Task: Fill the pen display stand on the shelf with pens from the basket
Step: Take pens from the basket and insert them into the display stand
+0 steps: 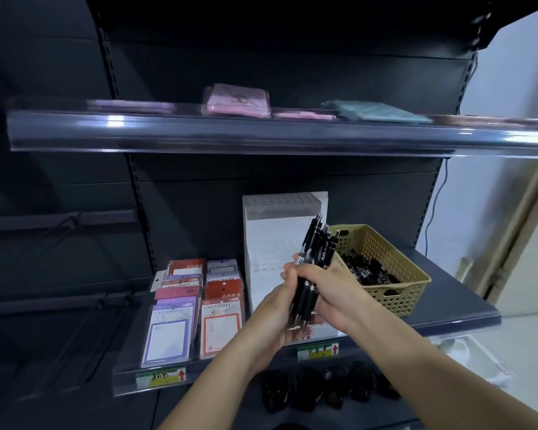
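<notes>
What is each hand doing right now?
Left hand: gripping the bundle of black pens.
Right hand: gripping the same bundle.

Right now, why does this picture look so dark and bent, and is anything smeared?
Head view: dim overall, the shelving at left nearly black. Head view: glare streaks on the upper shelf rail. Head view: the wide lens bows that rail. Head view: the pens look slightly smeared.

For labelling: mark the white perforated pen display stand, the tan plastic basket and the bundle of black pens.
white perforated pen display stand (271, 243), head view, front face
tan plastic basket (412, 297), head view, front wall
bundle of black pens (319, 243), head view, upper barrels
</notes>
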Available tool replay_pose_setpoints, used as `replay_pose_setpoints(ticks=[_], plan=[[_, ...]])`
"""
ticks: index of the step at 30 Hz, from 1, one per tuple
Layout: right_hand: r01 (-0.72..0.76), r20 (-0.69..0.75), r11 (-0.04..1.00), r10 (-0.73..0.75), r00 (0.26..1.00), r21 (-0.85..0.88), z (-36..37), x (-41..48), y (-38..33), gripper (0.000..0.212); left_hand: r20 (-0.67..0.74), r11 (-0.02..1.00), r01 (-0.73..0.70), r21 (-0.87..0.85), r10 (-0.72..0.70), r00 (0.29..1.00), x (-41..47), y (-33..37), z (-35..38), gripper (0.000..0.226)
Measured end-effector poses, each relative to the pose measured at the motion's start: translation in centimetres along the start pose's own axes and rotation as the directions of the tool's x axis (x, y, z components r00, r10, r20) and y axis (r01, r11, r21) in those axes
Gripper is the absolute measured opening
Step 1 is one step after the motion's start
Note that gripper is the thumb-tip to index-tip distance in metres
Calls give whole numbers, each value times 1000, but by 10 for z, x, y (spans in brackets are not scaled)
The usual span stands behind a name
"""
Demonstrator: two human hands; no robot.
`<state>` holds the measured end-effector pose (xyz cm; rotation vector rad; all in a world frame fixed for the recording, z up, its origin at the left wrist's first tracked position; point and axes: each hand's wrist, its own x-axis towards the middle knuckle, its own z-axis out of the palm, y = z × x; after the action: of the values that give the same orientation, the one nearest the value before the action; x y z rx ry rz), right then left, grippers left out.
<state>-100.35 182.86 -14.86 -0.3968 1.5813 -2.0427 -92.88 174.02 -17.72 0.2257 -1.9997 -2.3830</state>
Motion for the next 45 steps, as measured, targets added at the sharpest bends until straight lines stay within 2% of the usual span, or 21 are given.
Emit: replay_pose_setpoints(ticks=[3, 8, 11, 15, 17, 22, 27, 29, 32, 35, 39, 44, 45], plan=[[-25, 49, 997, 28, 998, -67, 2, 10, 5, 6, -7, 998, -57, 31, 58, 998, 3, -1, -7, 58], [-45, 123, 972, 75, 990, -230, 8, 23, 14, 9, 7, 999, -44, 12, 44, 999, 9, -8, -22, 55], [-50, 165, 950, 106, 981, -309, 14, 32, 18, 12, -43, 997, -44, 63, 47, 998, 15, -11, -33, 41], [-51, 194, 928, 131, 972, -370, 28, 46, 20, 14, -125, 993, -104, 63, 111, 986, 23, -18, -47, 57], [-71, 190, 915, 158, 969, -397, 38, 53, 21, 10, -199, 985, -165, 54, 173, 965, 27, -20, -56, 54], [-68, 269, 922, 181, 946, -381, 61, 65, 29, 14, -262, 968, -238, 72, 249, 932, 26, -20, -79, 37], [-64, 354, 960, 162, 921, -273, 74, 73, 37, 27, -318, 974, -222, 42, 223, 921, 22, -20, -96, 47], [-67, 366, 973, 146, 919, -221, 75, 76, 39, 33, -351, 972, -229, 45, 230, 908, 19, -19, -101, 34], [-44, 347, 981, 109, 931, -190, 72, 81, 42, 38, -396, 969, -246, -10, 223, 891, 17, -20, -106, 22], [-13, 284, 978, 73, 956, -209, 67, 83, 46, 28, -425, 975, -219, -42, 180, 887, 17, -21, -107, 16], [36, 234, 967, 25, 972, -252, 62, 85, 48, 9, -458, 985, -162, -58, 118, 881, 19, -22, -103, 15], [70, 174, 970, -30, 984, -231, 56, 86, 46, 2, -485, 991, -105, -87, 50, 873, 25, -25, -99, 22], [77, 162, 971, -40, 986, -225, 54, 87, 46, 7, -488, 990, -103, -99, 42, 872, 26, -24, -98, 23]])
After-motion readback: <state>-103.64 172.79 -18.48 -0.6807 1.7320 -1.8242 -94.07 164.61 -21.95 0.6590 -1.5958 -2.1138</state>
